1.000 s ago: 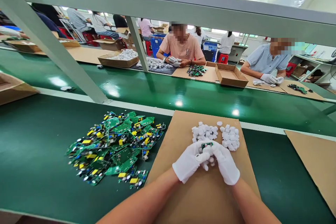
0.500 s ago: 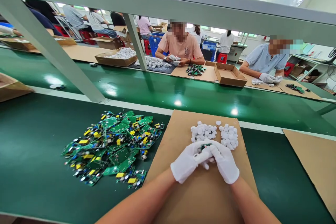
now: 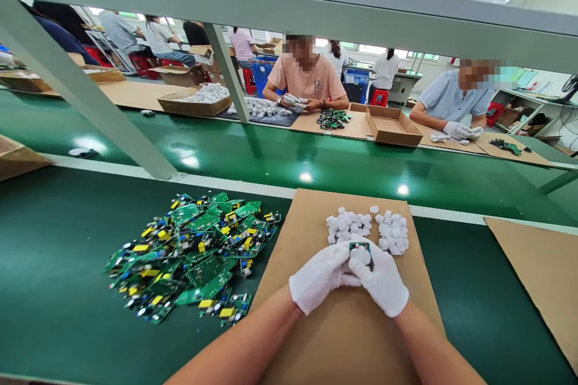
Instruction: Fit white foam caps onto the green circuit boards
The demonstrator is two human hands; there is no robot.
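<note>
My left hand (image 3: 318, 277) and my right hand (image 3: 383, 283), both in white gloves, meet over a brown cardboard sheet (image 3: 316, 337). Between their fingertips they hold a small green circuit board (image 3: 360, 246) pressed against a white plastic part (image 3: 362, 255). Just beyond my hands lie two small heaps of white plastic parts (image 3: 368, 230) on the cardboard. A big pile of green circuit boards (image 3: 194, 252) with yellow and blue components lies on the green bench to my left.
A green conveyor belt (image 3: 316, 162) runs across behind my bench, with a slanted grey frame post (image 3: 90, 102) on the left. Two people sit opposite handling similar parts beside an open cardboard box (image 3: 392, 127). Another cardboard sheet (image 3: 542, 277) lies at right.
My hands have drawn closer together, and the green board with its white part now sits on top between my fingertips. The view shifted slightly left.
</note>
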